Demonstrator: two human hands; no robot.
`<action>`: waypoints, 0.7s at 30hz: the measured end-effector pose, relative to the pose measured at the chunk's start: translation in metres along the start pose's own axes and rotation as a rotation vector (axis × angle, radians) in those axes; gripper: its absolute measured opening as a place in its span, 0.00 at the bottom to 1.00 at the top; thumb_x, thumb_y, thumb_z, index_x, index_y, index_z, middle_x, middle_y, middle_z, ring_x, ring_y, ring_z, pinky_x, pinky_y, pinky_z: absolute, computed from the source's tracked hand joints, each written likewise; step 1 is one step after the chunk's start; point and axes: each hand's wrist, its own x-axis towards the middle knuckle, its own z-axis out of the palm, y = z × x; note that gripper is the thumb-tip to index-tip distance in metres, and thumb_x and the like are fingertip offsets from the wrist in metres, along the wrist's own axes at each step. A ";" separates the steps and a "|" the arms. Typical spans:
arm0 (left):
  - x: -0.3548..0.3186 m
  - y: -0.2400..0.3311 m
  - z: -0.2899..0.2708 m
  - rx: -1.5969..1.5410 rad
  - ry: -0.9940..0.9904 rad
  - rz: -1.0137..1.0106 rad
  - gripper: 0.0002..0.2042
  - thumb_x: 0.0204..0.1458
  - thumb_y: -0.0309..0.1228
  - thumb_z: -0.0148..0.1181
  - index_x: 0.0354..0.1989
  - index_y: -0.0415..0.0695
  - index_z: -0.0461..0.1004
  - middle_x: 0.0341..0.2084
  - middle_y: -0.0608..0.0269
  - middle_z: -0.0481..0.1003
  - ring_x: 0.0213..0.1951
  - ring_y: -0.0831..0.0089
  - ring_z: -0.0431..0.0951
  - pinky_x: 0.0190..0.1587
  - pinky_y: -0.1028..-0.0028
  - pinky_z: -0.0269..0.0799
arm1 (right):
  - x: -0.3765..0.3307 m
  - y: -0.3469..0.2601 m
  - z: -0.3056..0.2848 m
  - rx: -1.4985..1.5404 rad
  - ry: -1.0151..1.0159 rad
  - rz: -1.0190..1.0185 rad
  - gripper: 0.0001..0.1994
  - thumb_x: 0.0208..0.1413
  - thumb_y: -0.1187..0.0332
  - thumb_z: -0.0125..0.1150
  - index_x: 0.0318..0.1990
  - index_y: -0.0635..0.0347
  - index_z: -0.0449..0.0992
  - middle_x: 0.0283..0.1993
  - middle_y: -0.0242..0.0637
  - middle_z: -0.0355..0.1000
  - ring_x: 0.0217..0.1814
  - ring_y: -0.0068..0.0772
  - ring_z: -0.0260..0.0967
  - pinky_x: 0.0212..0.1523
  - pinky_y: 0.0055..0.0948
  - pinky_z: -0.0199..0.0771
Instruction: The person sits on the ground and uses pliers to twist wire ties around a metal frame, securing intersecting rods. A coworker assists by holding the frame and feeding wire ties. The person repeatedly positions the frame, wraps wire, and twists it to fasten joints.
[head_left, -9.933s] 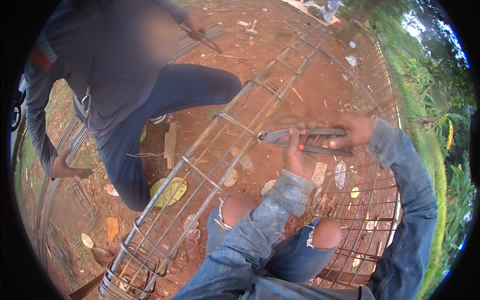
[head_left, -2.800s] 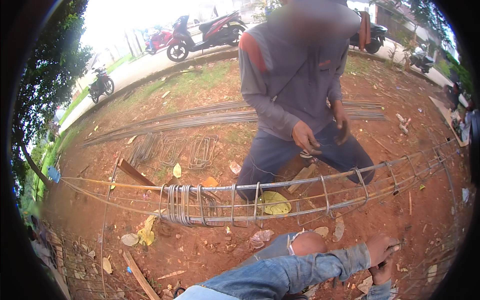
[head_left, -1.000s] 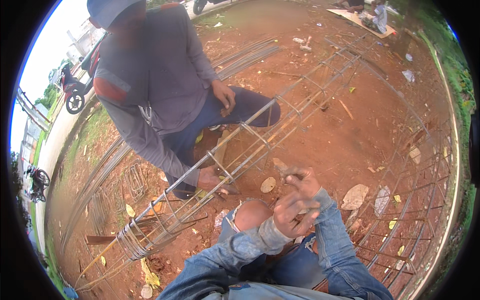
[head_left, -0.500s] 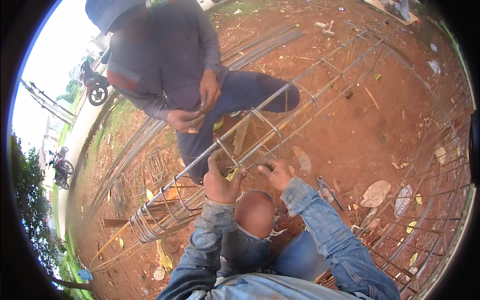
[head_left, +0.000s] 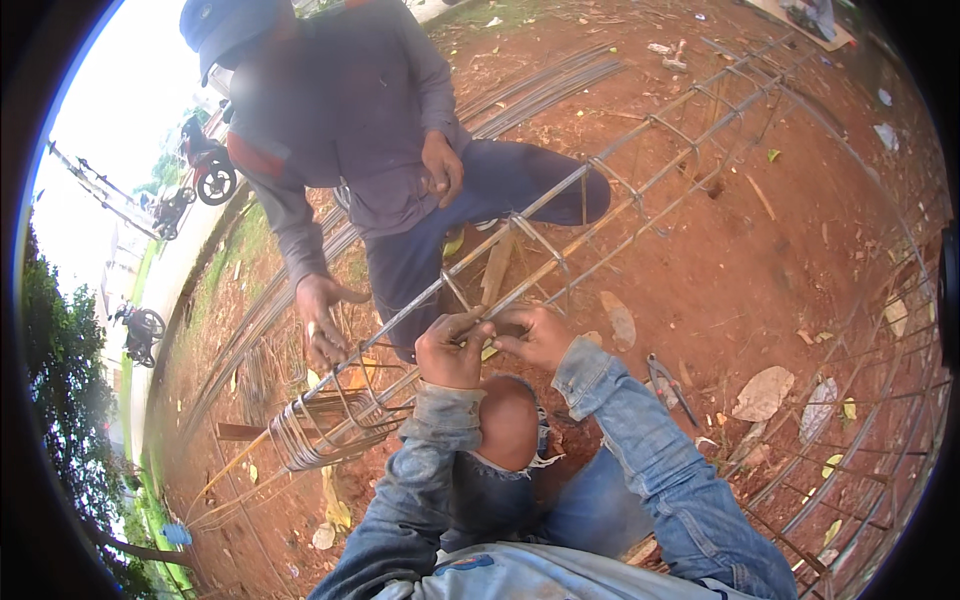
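A long rebar cage (head_left: 612, 228) of straight bars and square stirrups slants across in front of me from lower left to upper right. At its near bar, my left hand (head_left: 450, 350) is closed in a pinch, thumb against fingers. Close beside it, my right hand (head_left: 532, 335) pinches too, the fingertips of both nearly meeting at the bar. Whatever is between those fingers is too small to make out. Bunched stirrups (head_left: 318, 440) hang around the bars to the left of my hands. A pair of pincers (head_left: 668, 388) lies on the soil to the right.
Across the cage a co-worker (head_left: 340, 120) kneels, one hand reaching down near the bunched stirrups. Loose steel bars (head_left: 550, 90) lie behind that person. Another mesh of bars (head_left: 850, 490) stands at the right. Dry leaves (head_left: 763, 393) dot the red soil. Motorcycles (head_left: 212, 170) stand far left.
My right hand has moved left and up to meet my left hand at the bar. The co-worker's hands have parted, one dropping toward the bunched stirrups. The view has shifted slightly.
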 end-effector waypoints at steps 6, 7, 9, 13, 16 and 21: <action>-0.006 0.007 -0.002 0.168 0.011 0.178 0.11 0.45 0.27 0.62 0.36 0.35 0.77 0.27 0.57 0.75 0.30 0.72 0.75 0.32 0.74 0.68 | -0.005 0.000 0.010 -0.124 0.128 -0.051 0.12 0.45 0.73 0.61 0.41 0.62 0.75 0.38 0.46 0.73 0.39 0.43 0.72 0.40 0.33 0.71; -0.006 0.006 -0.006 0.076 -0.032 0.148 0.11 0.47 0.29 0.60 0.37 0.35 0.76 0.28 0.57 0.75 0.31 0.73 0.74 0.33 0.74 0.68 | -0.006 0.000 0.011 -0.115 0.136 -0.034 0.12 0.45 0.74 0.61 0.40 0.62 0.76 0.38 0.46 0.74 0.39 0.42 0.73 0.39 0.32 0.71; -0.008 0.007 -0.016 -0.106 -0.114 0.087 0.13 0.50 0.32 0.57 0.38 0.35 0.76 0.29 0.58 0.74 0.33 0.73 0.73 0.36 0.74 0.67 | -0.007 -0.001 0.012 -0.090 0.142 -0.005 0.12 0.45 0.75 0.61 0.40 0.62 0.76 0.37 0.46 0.74 0.38 0.42 0.73 0.38 0.32 0.72; -0.001 0.011 -0.021 -0.029 -0.204 0.060 0.13 0.49 0.31 0.57 0.40 0.36 0.76 0.30 0.58 0.73 0.34 0.72 0.72 0.38 0.75 0.67 | -0.005 -0.003 0.011 -0.052 0.139 -0.010 0.12 0.44 0.74 0.61 0.39 0.62 0.76 0.36 0.46 0.74 0.38 0.42 0.73 0.38 0.33 0.71; -0.001 0.012 -0.025 0.113 -0.281 0.197 0.16 0.45 0.26 0.59 0.45 0.38 0.72 0.29 0.56 0.73 0.32 0.69 0.73 0.35 0.74 0.69 | -0.005 0.001 0.010 -0.062 0.137 -0.034 0.11 0.44 0.74 0.61 0.38 0.62 0.76 0.34 0.46 0.74 0.36 0.43 0.73 0.36 0.33 0.71; -0.002 -0.002 -0.006 0.372 -0.058 0.176 0.22 0.43 0.23 0.56 0.51 0.45 0.63 0.32 0.52 0.73 0.34 0.57 0.75 0.35 0.63 0.70 | -0.004 -0.002 0.010 -0.162 0.140 -0.061 0.10 0.43 0.72 0.62 0.35 0.63 0.77 0.30 0.47 0.73 0.33 0.46 0.72 0.34 0.35 0.70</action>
